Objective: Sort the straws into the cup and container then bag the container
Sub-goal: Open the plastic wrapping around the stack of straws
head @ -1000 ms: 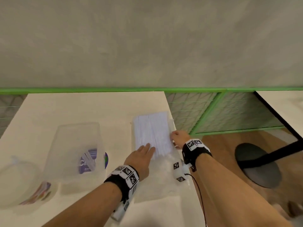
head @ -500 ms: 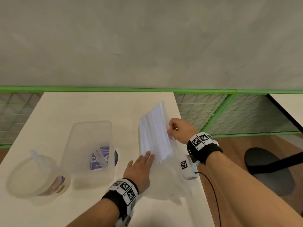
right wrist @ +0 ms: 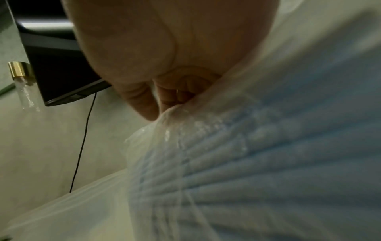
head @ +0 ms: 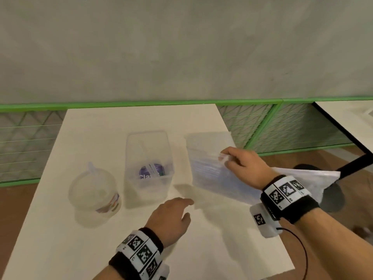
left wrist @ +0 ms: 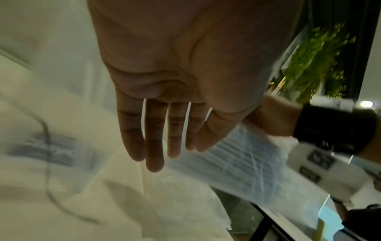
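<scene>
A clear domed cup (head: pixel 94 190) with one straw (head: pixel 91 166) stands at the left of the white table (head: pixel 101 249). Right of it is a clear rectangular container (head: pixel 148 184) with straws (head: pixel 151 168) lying over a purple label. My right hand (head: pixel 224 158) pinches the top edge of a clear, ribbed plastic bag (head: pixel 214 176) and holds it tilted above the table; the right wrist view shows thumb and fingers (right wrist: pixel 148 104) nipping the bag (right wrist: pixel 268 163). My left hand (head: pixel 186 208) hovers open, empty, between container and bag, its fingers (left wrist: pixel 154 146) straight.
More flat clear plastic (head: pixel 210 138) lies on the table behind the lifted bag. The table's right edge (head: pixel 262 199) runs under my right wrist. A green mesh railing (head: pixel 262 126) stands behind, a second table (head: pixel 347 118) at right, a black stool base (head: pixel 314 170) below.
My right hand has lifted the bag off the table and drawn it nearer. My left hand came off the bag and pulled back toward me.
</scene>
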A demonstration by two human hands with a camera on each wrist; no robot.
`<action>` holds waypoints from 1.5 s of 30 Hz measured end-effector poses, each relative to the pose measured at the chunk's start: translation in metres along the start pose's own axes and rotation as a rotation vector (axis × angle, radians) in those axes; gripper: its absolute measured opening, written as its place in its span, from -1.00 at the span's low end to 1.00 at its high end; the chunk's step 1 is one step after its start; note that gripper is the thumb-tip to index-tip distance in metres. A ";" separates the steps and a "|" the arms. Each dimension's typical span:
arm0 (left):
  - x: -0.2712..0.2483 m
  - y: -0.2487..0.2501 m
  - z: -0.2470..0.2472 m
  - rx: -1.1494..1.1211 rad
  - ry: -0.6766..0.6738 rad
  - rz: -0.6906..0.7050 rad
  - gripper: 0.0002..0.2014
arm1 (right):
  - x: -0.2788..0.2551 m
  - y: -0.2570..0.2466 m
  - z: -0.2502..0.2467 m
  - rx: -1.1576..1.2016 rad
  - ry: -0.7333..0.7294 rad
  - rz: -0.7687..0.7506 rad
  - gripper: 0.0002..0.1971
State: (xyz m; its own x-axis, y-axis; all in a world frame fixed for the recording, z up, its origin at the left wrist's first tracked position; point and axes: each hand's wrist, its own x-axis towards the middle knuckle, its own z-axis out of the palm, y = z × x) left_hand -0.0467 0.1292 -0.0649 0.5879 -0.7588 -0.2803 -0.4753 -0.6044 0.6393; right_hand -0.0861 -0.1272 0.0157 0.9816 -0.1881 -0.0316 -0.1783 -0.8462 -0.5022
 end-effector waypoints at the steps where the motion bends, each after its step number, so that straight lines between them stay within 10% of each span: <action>1: -0.012 -0.007 -0.004 -0.018 0.006 -0.005 -0.62 | -0.011 -0.006 0.004 -0.012 0.005 0.000 -0.86; 11: -0.114 -0.080 -0.053 -0.661 0.337 -0.049 -0.72 | -0.049 -0.094 0.118 0.211 -0.126 -0.252 -0.93; 21: -0.177 -0.158 -0.058 -0.601 0.567 -0.345 -0.86 | -0.026 -0.149 0.231 0.173 -0.263 -0.305 -0.85; 31: -0.183 -0.142 -0.055 -0.531 0.567 -0.261 -0.89 | -0.032 -0.204 0.249 0.218 -0.221 -0.405 -0.63; 38: -0.178 -0.136 -0.046 -0.551 0.679 -0.303 -0.83 | -0.034 -0.173 0.232 0.255 -0.155 -0.362 -0.73; 45: -0.171 -0.146 -0.043 -0.623 0.828 -0.385 -0.84 | -0.042 -0.035 0.158 0.025 0.178 -0.061 -0.95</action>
State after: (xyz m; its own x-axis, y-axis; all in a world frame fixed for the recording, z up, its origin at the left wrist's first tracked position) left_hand -0.0500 0.3575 -0.0795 0.9926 -0.0081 -0.1210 0.1100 -0.3605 0.9263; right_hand -0.1110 -0.0111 -0.1017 0.9627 -0.2241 0.1517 -0.1150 -0.8462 -0.5203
